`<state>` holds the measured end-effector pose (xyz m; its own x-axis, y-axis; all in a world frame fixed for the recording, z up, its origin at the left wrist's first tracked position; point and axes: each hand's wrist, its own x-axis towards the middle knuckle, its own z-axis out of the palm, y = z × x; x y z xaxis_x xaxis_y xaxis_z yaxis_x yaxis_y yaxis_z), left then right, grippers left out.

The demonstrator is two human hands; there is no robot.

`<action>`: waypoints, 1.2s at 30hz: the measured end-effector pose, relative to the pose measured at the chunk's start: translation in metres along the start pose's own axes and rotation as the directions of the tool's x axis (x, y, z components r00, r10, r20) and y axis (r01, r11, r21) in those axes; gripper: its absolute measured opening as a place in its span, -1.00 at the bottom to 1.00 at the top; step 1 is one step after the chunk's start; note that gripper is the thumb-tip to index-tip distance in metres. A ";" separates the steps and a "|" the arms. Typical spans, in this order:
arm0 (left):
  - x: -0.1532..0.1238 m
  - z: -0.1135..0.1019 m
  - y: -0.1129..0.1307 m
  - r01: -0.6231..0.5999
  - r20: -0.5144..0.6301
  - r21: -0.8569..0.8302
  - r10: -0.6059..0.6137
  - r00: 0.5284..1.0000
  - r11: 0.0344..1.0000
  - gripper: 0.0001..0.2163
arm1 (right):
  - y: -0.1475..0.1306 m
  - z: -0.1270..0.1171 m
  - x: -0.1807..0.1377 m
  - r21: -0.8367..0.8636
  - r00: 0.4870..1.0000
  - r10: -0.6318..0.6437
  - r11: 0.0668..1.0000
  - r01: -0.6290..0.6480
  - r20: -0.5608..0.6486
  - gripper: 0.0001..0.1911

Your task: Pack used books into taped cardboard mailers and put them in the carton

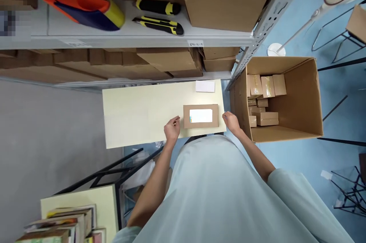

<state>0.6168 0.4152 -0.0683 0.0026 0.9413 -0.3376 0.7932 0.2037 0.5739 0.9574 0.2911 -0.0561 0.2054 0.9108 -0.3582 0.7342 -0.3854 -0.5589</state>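
A grey shelf [148,42] spans the space ahead of the left hand [172,129] and the right hand [231,122]. The worktop [128,117] reaches out to the left of the left hand and ends near the right fingertips. To the right of the right hand stands an open carton [294,117], with small boxes [267,119] inside, mostly toward its near left side. The box [201,125] lies flat on the worktop between the hands, just beside the fingertips of each. Both hands are narrow, fingers curled in toward the thumb; whether either pinches anything is too small to tell. Two cutters [160,26] lie on the shelf, ahead of the left hand. A white slip [205,86] lies beyond the box, ahead of and between the hands. A white label [201,115] is on the box's top.
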 end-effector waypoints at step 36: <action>0.172 0.056 0.154 -0.712 0.576 0.301 0.474 0.666 0.634 -0.66 | -0.087 -0.034 0.195 -0.553 0.945 -0.009 0.809 0.200 0.328 -0.55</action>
<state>0.7734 0.5935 -0.0803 0.7286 0.5682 -0.3826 0.6846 -0.6221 0.3798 0.9557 0.5074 -0.0519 -0.0250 0.8151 -0.5788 0.9927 -0.0481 -0.1106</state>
